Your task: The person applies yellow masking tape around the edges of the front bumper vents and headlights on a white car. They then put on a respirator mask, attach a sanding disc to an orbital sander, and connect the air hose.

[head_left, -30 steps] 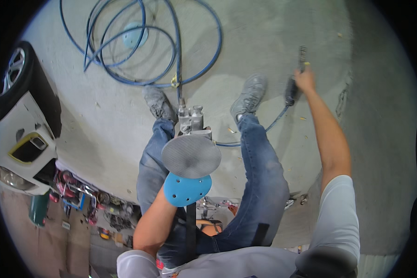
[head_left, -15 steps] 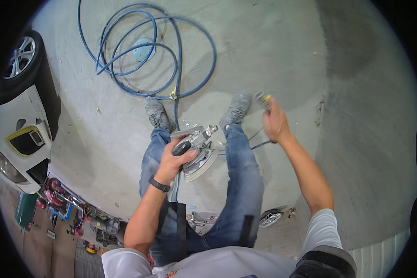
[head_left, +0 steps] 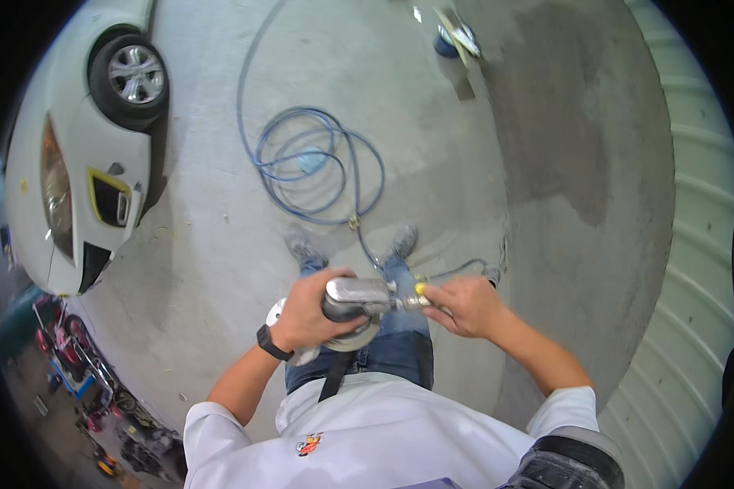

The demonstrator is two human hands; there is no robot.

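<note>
While parked at far left, white car [head_left: 73, 163] on concrete floor [head_left: 220, 269]; further right, coiled blue hose [head_left: 318, 167] ahead of two grey shoes [head_left: 306, 244]. Left hand [head_left: 310, 314], black watch [head_left: 271, 342] on wrist, grip closed over silver air sander [head_left: 355, 303] at waist height above jeans. Right hand [head_left: 469, 306], grip pinched narrow on yellow-tipped hose fitting [head_left: 418, 297] at sander's rear end.

A single head-worn fisheye view looks almost straight down from the person's head, close above the hands at the picture's middle and high above the concrete floor [head_left: 220, 244]. The person's chest fills the near lower edge. The far scene curves toward the rim, with a white car [head_left: 81, 163] at far left and a ribbed wall [head_left: 693, 244] at right.
</note>
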